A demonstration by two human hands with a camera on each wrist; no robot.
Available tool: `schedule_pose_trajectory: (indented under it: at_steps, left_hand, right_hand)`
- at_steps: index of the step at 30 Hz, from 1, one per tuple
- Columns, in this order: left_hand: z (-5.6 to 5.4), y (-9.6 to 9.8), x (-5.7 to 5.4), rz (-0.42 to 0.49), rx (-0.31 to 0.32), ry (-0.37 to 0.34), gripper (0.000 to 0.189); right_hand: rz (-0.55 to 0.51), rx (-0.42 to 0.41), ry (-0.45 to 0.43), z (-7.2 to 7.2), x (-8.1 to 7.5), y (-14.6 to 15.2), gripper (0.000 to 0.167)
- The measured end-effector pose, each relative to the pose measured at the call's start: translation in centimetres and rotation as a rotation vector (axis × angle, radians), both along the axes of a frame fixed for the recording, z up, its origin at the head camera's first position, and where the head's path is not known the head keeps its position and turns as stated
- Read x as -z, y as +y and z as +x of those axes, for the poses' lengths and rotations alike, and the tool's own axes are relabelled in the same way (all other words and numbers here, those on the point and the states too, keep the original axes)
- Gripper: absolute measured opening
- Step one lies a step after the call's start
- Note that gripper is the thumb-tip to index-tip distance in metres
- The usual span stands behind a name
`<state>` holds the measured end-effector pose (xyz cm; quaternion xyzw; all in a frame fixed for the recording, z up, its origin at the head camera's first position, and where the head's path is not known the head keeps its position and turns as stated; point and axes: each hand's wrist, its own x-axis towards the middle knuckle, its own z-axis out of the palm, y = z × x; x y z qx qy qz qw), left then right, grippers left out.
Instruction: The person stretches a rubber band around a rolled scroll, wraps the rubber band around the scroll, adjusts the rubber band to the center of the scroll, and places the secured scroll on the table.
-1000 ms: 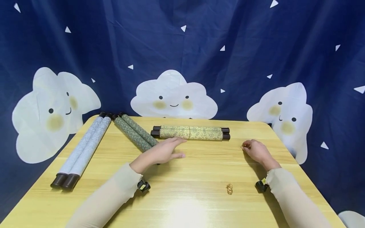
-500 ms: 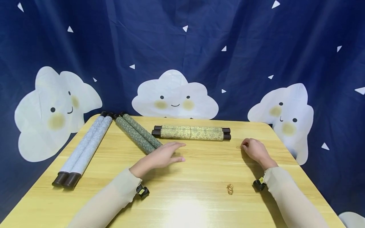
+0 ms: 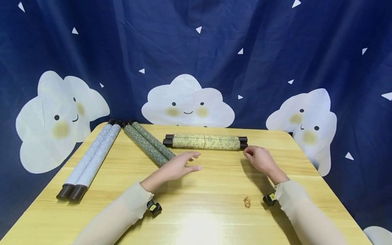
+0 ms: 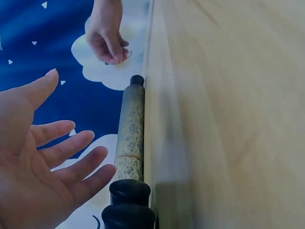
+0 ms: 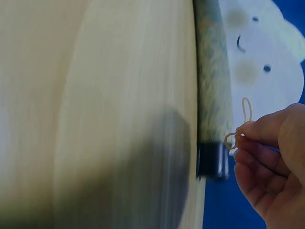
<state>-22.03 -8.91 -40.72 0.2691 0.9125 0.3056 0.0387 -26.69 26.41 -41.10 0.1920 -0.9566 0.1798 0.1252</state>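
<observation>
Between thumb and fingertips my right hand (image 3: 260,159) pinches a thin tan rubber band (image 5: 245,110), its loops sticking out in the right wrist view. That hand is just in front of the right end of a yellow floral scroll (image 3: 186,141), rolled from both ends, with dark end knobs and a band round its middle. My left hand (image 3: 176,165) holds nothing, fingers spread, as the left wrist view shows. It overlaps the near end of a green patterned scroll (image 3: 147,144), hiding that end in the head view.
A pale blue scroll (image 3: 92,158) with dark knobs lies along the table's left side. Loose rubber bands (image 3: 247,202) lie on the wooden table (image 3: 214,187) nearer the front. A dark blue curtain (image 3: 254,27) with clouds hangs behind the far edge.
My right hand has moved left with the rubber band, from out to the right to close by the yellow scroll's right end. The left hand has barely shifted.
</observation>
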Motion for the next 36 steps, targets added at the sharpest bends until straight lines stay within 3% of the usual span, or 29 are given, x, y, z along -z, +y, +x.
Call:
schedule_pose_trajectory:
  at_steps: [9, 19, 26, 36]
  left_hand:
    - [0.1, 0.4, -0.2, 0.1, 0.021, -0.055, 0.068]
    - [0.2, 1.0, -0.3, 0.158, 0.009, -0.094, 0.061]
    - [0.3, 1.3, 0.0, 0.161, 0.009, -0.104, 0.062]
    - [0.4, 1.2, 0.3, 0.146, 0.029, -0.106, 0.061]
  right_hand:
    - [-0.128, -0.072, -0.008, 1.6, -0.4, -4.2, 0.005]
    - [-0.239, -0.132, -0.088, 2.9, -0.2, -7.8, 0.005]
    - [-0.308, -0.137, -0.132, 3.5, 0.1, -9.6, 0.004]
    - [-0.377, -0.209, -0.164, 4.4, 0.2, -11.3, 0.004]
